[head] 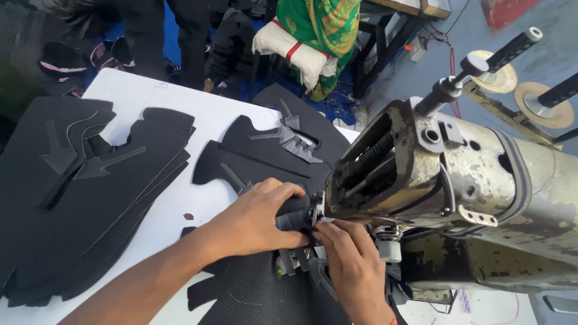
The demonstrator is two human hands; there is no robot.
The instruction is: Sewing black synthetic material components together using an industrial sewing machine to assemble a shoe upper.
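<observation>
My left hand (256, 218) lies curled over a black shoe-upper piece (259, 289) and presses its folded edge by the needle of a worn metal sewing machine (457, 180). Just right of it, my right hand (352, 265) pinches the same black piece under the machine head. The needle area is mostly hidden by my fingers. Both hands touch the fabric and nearly touch each other.
A stack of black cut shoe uppers (78, 192) lies on the white table (150, 96) at left, more pieces (271, 150) at centre. Thread-spool posts (512, 48) rise behind the machine. A person in green cloth (319, 30) sits beyond the table.
</observation>
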